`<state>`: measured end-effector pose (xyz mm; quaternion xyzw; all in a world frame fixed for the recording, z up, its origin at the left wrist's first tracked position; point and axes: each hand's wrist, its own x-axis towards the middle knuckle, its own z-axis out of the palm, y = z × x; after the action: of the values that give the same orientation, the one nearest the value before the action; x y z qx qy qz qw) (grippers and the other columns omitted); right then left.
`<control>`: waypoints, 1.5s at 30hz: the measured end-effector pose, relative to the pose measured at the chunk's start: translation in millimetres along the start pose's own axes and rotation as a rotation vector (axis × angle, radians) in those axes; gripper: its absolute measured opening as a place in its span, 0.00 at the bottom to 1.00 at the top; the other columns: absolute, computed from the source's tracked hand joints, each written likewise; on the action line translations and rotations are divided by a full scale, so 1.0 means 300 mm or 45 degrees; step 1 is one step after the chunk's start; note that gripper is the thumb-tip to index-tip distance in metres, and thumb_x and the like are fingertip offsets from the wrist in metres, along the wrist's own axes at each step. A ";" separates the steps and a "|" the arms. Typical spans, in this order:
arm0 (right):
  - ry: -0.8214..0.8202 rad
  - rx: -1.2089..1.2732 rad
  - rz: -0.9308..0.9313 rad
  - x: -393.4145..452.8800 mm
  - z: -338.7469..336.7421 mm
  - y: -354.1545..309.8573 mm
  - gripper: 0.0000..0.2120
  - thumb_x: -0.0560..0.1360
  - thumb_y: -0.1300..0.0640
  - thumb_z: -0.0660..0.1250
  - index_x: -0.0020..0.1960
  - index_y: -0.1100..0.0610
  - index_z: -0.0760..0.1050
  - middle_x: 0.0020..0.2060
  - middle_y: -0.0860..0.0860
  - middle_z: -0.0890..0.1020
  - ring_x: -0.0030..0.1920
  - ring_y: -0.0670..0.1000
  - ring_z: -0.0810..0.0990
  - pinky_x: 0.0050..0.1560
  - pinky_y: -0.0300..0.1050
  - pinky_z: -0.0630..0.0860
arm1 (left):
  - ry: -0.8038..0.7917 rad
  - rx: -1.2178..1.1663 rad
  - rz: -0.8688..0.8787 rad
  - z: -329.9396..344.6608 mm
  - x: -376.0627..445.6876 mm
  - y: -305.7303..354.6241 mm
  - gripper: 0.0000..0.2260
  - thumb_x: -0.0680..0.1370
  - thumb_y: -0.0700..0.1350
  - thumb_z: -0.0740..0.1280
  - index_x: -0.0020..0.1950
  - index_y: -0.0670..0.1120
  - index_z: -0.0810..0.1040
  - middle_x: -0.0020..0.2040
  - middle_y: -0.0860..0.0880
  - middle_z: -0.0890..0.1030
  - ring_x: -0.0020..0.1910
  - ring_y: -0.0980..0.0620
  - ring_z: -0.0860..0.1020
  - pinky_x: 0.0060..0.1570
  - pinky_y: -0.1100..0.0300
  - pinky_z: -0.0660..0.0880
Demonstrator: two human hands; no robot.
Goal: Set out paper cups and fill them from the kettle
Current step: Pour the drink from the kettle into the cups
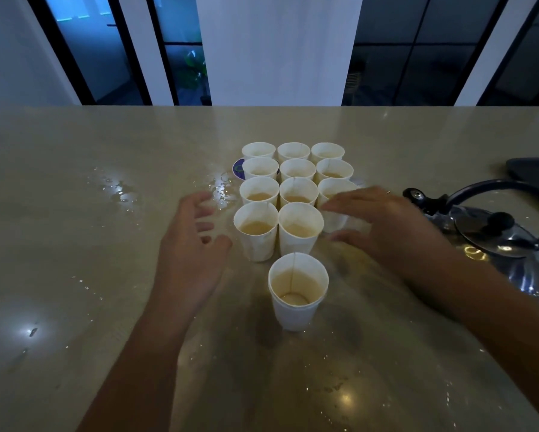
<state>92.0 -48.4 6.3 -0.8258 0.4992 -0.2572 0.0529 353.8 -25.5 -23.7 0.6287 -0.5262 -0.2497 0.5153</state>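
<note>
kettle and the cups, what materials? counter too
Kettle: polished metal, likely steel, mirror reflections; dark handle looks like plastic. Cups: white paper, visible side seam, matte. Counter: glossy beige stone or laminate, sharp light glints; can't tell which.

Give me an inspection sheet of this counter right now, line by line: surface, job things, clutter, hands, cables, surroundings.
Surface: glossy beige counter, wet splashes left of the cups.
Job's things: paper cups grouped in rows, several holding pale liquid; one stacked cup stands apart, nearest; steel kettle at right, lid on.
Clutter: blue-rimmed saucer partly under the far cups.
Hands: left hand open, touching nothing; right hand around a cup in the right column.
Cables: nothing seen.
Surroundings: dark glass panels, white column behind.
</note>
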 end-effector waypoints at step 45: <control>0.150 0.011 0.262 -0.008 -0.389 0.142 0.11 0.77 0.45 0.68 0.55 0.47 0.82 0.36 0.43 0.79 0.34 0.42 0.75 0.34 0.38 0.67 | -0.891 1.089 0.947 0.442 0.142 0.618 0.15 0.76 0.48 0.68 0.31 0.49 0.70 0.30 0.51 0.73 0.30 0.53 0.73 0.29 0.59 0.64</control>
<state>1.3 -47.7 91.3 -0.7534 0.5825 -0.3007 0.0529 179.0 -99.9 109.1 0.4361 -0.8970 -0.0137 0.0711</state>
